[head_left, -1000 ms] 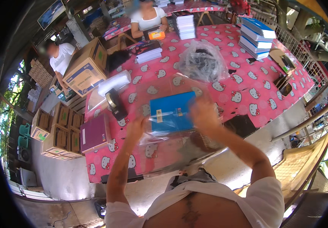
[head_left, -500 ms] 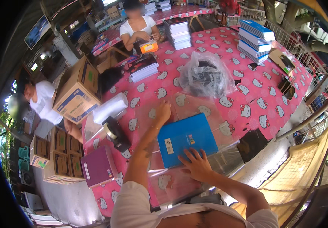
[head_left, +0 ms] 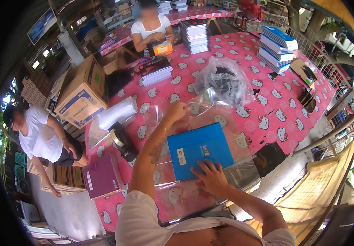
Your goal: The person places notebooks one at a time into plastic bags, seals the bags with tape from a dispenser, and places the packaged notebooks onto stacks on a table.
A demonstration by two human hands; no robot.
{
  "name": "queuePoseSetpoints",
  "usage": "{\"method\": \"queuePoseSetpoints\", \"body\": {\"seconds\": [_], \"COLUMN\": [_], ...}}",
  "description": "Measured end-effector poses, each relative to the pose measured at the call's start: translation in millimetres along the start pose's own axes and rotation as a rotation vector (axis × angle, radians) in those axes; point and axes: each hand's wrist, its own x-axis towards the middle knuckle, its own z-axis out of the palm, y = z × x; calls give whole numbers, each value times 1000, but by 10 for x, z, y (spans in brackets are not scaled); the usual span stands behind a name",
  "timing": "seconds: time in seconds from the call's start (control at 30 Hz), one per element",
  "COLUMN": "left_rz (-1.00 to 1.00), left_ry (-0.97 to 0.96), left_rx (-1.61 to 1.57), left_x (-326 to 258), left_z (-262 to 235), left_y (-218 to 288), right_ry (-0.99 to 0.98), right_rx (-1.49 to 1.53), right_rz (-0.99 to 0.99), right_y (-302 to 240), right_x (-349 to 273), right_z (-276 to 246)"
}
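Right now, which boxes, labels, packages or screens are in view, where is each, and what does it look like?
Blue rectangular notebook: under the right hand, with a small white label near its left edge.
Brown cardboard carton: at the table's far left edge, with a blue-and-white printed panel.
Small orange box: in a seated person's hands at the far side.
Flat dark screen: hung high at upper left.
Clear plastic sleeve: touched by the left hand.
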Motion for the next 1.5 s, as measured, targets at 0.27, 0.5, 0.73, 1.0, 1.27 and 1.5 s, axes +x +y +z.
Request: {"method": "queuePoseSetpoints", "body": {"seconds": [0.27,0.5,0.73,1.0,1.27,1.5], "left_rz": [264,78,-104,13,-113,-871], "left_ry": [72,129,207,289,470,1110], "left_rx": [112,87,-83,26,278,-703], "left_x": [-1089,-1958,-2023,-2188,-2851,-3077], "left_z": [-283,652,652,943,705,-257], "left_y": [893,1287,1485,1401,1295,-857], "right_ry": [12,65,43,335,-106,-65], "right_rx": [15,-29,116,99,-150,-132], "right_rz": [-20,-81,-100,-146,-197,-211], "right_y": [103,197,412,555,716,577], "right_x": [17,13,88,113,196,199], "right_z": [65,274,399,-232,-236,-308]}}
